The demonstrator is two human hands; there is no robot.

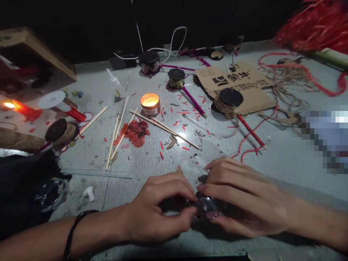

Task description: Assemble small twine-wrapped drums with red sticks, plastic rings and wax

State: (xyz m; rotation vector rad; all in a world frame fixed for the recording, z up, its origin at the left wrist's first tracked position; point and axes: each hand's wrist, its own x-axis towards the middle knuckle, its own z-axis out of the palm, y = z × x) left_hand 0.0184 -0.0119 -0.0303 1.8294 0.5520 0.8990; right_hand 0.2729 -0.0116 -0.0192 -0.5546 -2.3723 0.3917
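Observation:
At the near middle of the table, my left hand (pixel 163 206) pinches the edge of a small, shiny, dark piece that looks like clear plastic (pixel 206 206). My right hand (pixel 244 195) curls over the same piece from the other side, its thumb below and its fingers above. Much of the piece is hidden under the fingers, so its full shape cannot be made out. Just beyond my hands lie thin wooden sticks (pixel 174 133), small red scraps and a spill of hardened red wax (pixel 137 132).
A lit tin candle (pixel 150 103) stands mid-table, and a lit red candle (pixel 20 108) burns at left. Small black-topped drums (pixel 231 101) with wrapped sticks, printed cardboard (pixel 250 83), a nozzle bottle (pixel 116 83), a glue stick (pixel 100 174) and tangled twine (pixel 293 90) lie around.

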